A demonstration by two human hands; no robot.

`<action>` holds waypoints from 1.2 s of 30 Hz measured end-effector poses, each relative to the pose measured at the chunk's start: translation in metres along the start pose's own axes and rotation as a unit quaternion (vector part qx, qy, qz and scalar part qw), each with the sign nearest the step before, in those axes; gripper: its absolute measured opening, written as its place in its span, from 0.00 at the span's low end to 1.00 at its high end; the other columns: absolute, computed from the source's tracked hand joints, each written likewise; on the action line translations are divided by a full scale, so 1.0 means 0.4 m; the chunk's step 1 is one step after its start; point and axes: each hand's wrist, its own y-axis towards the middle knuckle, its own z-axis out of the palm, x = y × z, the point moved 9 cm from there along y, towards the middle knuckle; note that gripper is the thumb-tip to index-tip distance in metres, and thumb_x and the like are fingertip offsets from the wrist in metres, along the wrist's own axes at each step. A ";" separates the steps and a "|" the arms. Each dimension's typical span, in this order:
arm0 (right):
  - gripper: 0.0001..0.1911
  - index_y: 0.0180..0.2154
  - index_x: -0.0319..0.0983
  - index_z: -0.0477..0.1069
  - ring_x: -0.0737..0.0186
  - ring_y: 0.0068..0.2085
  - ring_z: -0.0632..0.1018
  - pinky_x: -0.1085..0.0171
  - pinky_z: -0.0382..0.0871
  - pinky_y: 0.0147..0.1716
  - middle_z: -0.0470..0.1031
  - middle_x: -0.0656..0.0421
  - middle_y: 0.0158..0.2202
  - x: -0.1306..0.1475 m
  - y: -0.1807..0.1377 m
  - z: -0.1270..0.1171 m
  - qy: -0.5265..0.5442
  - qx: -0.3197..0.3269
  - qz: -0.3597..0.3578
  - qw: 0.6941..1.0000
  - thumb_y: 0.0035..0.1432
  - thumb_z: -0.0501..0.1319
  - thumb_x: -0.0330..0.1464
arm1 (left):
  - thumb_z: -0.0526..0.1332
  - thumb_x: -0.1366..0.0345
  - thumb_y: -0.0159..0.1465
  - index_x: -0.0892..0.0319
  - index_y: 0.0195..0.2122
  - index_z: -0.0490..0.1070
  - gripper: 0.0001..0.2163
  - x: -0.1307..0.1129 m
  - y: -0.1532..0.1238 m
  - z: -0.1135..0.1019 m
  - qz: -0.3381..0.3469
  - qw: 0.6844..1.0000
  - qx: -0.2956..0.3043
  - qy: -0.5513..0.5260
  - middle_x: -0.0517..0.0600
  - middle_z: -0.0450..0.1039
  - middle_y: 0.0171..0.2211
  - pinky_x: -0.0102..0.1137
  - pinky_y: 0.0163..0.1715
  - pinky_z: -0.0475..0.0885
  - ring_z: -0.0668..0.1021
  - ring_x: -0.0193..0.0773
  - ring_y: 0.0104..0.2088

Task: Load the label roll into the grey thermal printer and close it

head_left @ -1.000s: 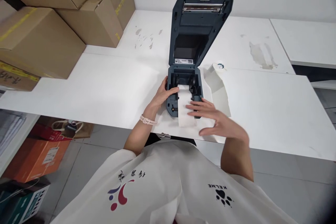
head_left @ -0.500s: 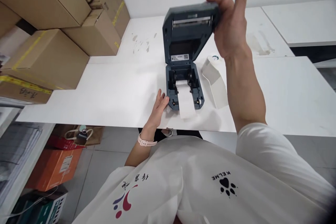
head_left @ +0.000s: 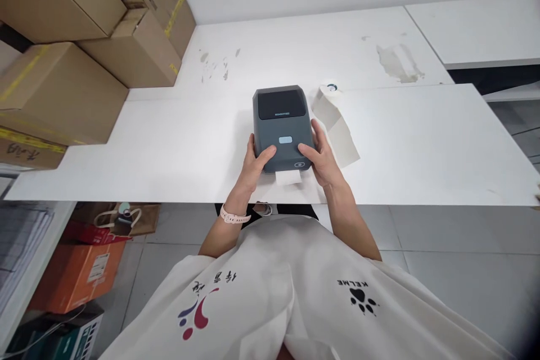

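A: Where's the dark grey, boxy plastic printer?
B: On the white table, its lid down.
A: What's done, what's left?
B: Closing looks done; latching, I can't tell. A white paper strip pokes from the printer's front.
A: The grip?
B: Left hand and right hand clasp its sides, part-curled, thumbs on top. Unrolled white paper lies right of the printer.

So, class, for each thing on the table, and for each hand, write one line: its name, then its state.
Printer: closed; can't tell whether latched.
Paper strip: sticking out of the front.
Left hand: gripping the printer's left side, thumb on top.
Right hand: gripping its right side, thumb on top.
Loose paper: partly unrolled, creased.
Boxes: stacked.
Table: marked with worn patches.
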 end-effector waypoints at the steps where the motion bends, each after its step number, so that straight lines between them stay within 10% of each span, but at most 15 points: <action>1: 0.50 0.75 0.55 0.40 0.49 0.76 0.59 0.43 0.67 0.69 0.51 0.58 0.77 -0.014 0.004 0.008 0.026 0.018 0.016 0.999 0.61 0.63 0.56 | 0.63 0.43 0.65 0.47 0.73 0.50 0.40 -0.007 0.001 -0.001 0.005 1.000 -0.006 -0.005 0.53 0.61 0.73 0.48 0.69 0.64 0.65 0.55 0.72; 6: 0.53 0.76 0.54 0.39 0.50 0.74 0.62 0.45 0.67 0.70 0.51 0.61 0.77 -0.023 0.012 0.019 0.065 0.047 0.034 0.996 0.60 0.64 0.53 | 0.65 0.46 0.63 0.54 0.66 0.61 0.33 -0.030 0.002 -0.003 0.038 0.999 -0.021 -0.012 0.57 0.69 0.67 0.45 0.65 0.67 0.70 0.54 0.67; 12: 0.49 0.74 0.51 0.48 0.48 0.69 0.70 0.44 0.71 0.66 0.62 0.57 0.73 -0.026 0.028 0.005 0.051 0.006 0.023 0.998 0.58 0.66 0.50 | 0.63 0.44 0.65 0.54 0.45 0.70 0.20 0.023 -0.162 -0.071 0.072 0.944 -0.307 0.102 0.54 0.76 0.47 0.38 0.50 0.72 0.77 0.44 0.50; 15: 0.48 0.74 0.52 0.49 0.47 0.67 0.72 0.43 0.71 0.65 0.65 0.57 0.71 -0.022 0.034 0.005 0.016 0.001 -0.010 1.000 0.59 0.64 0.53 | 0.57 0.40 0.67 0.56 0.24 0.68 0.25 0.102 -0.173 0.010 -0.015 0.988 -0.149 0.034 0.49 0.70 0.26 0.34 0.33 0.69 0.75 0.37 0.32; 19: 0.47 0.74 0.53 0.50 0.47 0.66 0.72 0.42 0.70 0.65 0.66 0.58 0.70 -0.019 0.036 0.005 -0.007 0.001 -0.035 0.999 0.58 0.64 0.54 | 0.64 0.42 0.60 0.58 0.21 0.71 0.23 0.122 -0.153 0.089 -0.104 0.991 -0.003 -0.087 0.46 0.66 0.18 0.32 0.23 0.58 0.63 0.29 0.19; 36: 0.58 0.74 0.48 0.47 0.45 0.66 0.73 0.44 0.69 0.67 0.66 0.52 0.69 0.076 0.112 0.014 -0.061 -0.020 -0.033 0.997 0.47 0.71 0.38 | 0.59 0.52 0.66 0.55 0.18 0.61 0.22 0.062 -0.144 0.050 0.062 0.988 -0.045 0.136 0.44 0.65 0.17 0.30 0.29 0.65 0.79 0.38 0.29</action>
